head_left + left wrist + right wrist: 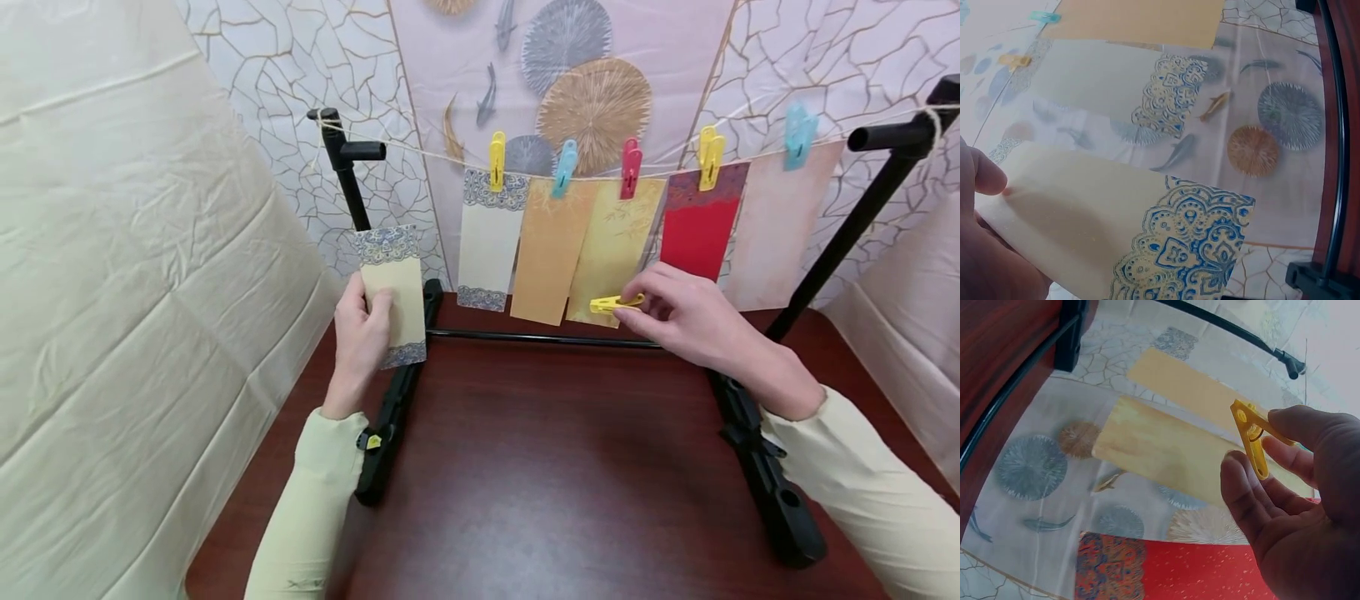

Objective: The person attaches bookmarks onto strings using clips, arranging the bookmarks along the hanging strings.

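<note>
In the head view, my left hand [358, 337] holds a cream paper card [401, 304] upright, thumb on its face. Blue lace-like patterns [1188, 244] band both ends of the card. My right hand [686, 312] pinches a yellow clothespin [606, 306] between thumb and fingers, in front of a hanging gold card [618, 242]. From the right wrist, the clothespin [1254, 444] shows its V shape and spring. Nearest the held card on the string [420, 152] hangs a white card [489, 237] with blue-grey patterned ends, under a yellow clothespin [497, 162].
Also clipped along the string are an orange card [551, 258], a red card [701, 233] and a pale pink card [780, 225]. Black stand posts [347, 179] carry the string at both sides. A black crossbar [525, 337] runs low over the dark red table [540, 467].
</note>
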The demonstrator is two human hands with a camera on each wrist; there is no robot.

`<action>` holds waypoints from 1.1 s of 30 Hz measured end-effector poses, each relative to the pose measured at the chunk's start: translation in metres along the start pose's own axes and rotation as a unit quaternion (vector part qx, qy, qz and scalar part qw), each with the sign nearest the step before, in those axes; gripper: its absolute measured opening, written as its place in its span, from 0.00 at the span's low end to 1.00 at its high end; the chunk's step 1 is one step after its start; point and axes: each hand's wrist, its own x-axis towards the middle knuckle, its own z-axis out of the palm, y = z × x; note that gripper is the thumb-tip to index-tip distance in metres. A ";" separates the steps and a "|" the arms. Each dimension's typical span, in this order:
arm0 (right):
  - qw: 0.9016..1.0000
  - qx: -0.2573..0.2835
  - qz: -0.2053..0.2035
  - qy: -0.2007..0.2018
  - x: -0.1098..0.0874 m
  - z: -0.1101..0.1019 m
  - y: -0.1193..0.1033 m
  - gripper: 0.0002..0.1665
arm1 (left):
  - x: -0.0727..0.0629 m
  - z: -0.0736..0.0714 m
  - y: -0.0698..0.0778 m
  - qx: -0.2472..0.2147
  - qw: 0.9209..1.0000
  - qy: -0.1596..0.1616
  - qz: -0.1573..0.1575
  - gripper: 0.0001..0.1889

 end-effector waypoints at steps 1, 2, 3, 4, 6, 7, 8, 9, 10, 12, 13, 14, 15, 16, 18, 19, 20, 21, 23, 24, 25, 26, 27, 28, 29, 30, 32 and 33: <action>1.000 0.001 -0.001 0.000 0.001 0.000 -0.001 0.12 | 0.002 0.002 0.002 0.001 1.000 -0.003 0.003 0.07; 1.000 0.000 -0.007 0.002 0.002 -0.001 -0.001 0.12 | 0.003 0.004 0.003 0.002 1.000 -0.005 0.004 0.06; 1.000 -0.001 -0.011 0.004 0.004 -0.001 -0.002 0.11 | 0.004 0.005 0.005 0.004 1.000 -0.006 0.005 0.06; 1.000 -0.001 -0.016 0.006 0.005 -0.002 -0.002 0.11 | 0.005 0.007 0.007 0.004 1.000 -0.007 0.006 0.07; 1.000 -0.004 -0.028 0.009 0.008 -0.003 -0.004 0.11 | 0.008 0.009 0.010 0.002 1.000 -0.009 0.007 0.07; 0.999 -0.006 -0.034 0.011 0.009 -0.004 -0.005 0.11 | 0.009 0.010 0.011 0.001 1.000 -0.009 0.007 0.06; 0.999 -0.008 -0.041 0.013 0.010 -0.005 -0.006 0.11 | 0.010 0.010 0.012 0.000 1.000 -0.010 0.007 0.06; 0.999 -0.010 -0.046 0.016 0.012 -0.006 -0.006 0.11 | 0.011 0.011 0.013 -0.002 1.000 -0.011 0.007 0.06; 0.998 -0.013 -0.055 0.019 0.013 -0.007 -0.007 0.11 | 0.012 0.012 0.014 -0.003 1.000 -0.013 0.007 0.05; 0.997 -0.015 -0.071 0.028 0.016 -0.009 -0.009 0.11 | 0.015 0.013 0.015 -0.003 1.000 -0.014 0.007 0.05; 0.996 -0.017 -0.079 0.036 0.017 -0.011 -0.010 0.12 | 0.016 0.013 0.015 0.000 1.000 -0.015 0.007 0.04; 0.995 -0.018 -0.088 0.042 0.019 -0.013 -0.010 0.12 | 0.017 0.014 0.016 0.003 1.000 -0.016 0.008 0.04; 0.994 -0.018 -0.094 0.048 0.021 -0.016 -0.011 0.12 | 0.018 0.014 0.017 0.007 1.000 -0.018 0.009 0.05; 0.993 -0.017 -0.102 0.056 0.023 -0.018 -0.012 0.12 | 0.019 0.014 0.019 0.010 1.000 -0.018 0.011 0.05; 0.991 -0.019 -0.115 0.069 0.027 -0.024 -0.015 0.12 | 0.021 0.013 0.022 0.019 1.000 -0.020 0.015 0.05; 0.989 -0.019 -0.122 0.076 0.029 -0.027 -0.017 0.13 | 0.022 0.013 0.023 0.023 0.999 -0.020 0.017 0.04; 0.988 -0.020 -0.128 0.082 0.032 -0.030 -0.018 0.13 | 0.023 0.013 0.025 0.026 0.999 -0.021 0.019 0.04; 0.987 -0.019 -0.132 0.087 0.034 -0.033 -0.021 0.13 | 0.025 0.013 0.027 0.026 0.999 -0.021 0.021 0.04; 0.985 -0.023 -0.139 0.097 0.038 -0.038 -0.026 0.13 | 0.028 0.013 0.030 0.025 0.999 -0.023 0.023 0.04; 0.985 -0.022 -0.140 0.101 0.040 -0.040 -0.028 0.13 | 0.029 0.014 0.031 0.024 0.999 -0.024 0.023 0.05; 0.984 -0.022 -0.141 0.103 0.042 -0.042 -0.032 0.13 | 0.031 0.015 0.033 0.021 0.999 -0.025 0.021 0.05; 0.984 -0.024 -0.142 0.104 0.043 -0.044 -0.035 0.12 | 0.032 0.015 0.034 0.017 0.999 -0.027 0.020 0.05; 0.984 -0.025 -0.143 0.104 0.045 -0.045 -0.038 0.12 | 0.033 0.016 0.036 0.014 0.999 -0.028 0.018 0.05; 0.984 -0.026 -0.145 0.104 0.047 -0.046 -0.041 0.12 | 0.034 0.017 0.037 0.014 0.999 -0.029 0.017 0.05; 0.983 -0.028 -0.148 0.104 0.049 -0.047 -0.044 0.11 | 0.035 0.018 0.038 0.014 0.999 -0.030 0.016 0.05; 0.982 -0.028 -0.152 0.106 0.052 -0.048 -0.047 0.11 | 0.036 0.019 0.040 0.015 0.999 -0.030 0.015 0.05; 0.981 -0.027 -0.160 0.109 0.056 -0.049 -0.052 0.10 | 0.038 0.020 0.042 0.016 0.999 -0.031 0.017 0.06; 0.980 -0.025 -0.163 0.111 0.059 -0.049 -0.055 0.09 | 0.040 0.021 0.043 0.019 0.999 -0.030 0.018 0.06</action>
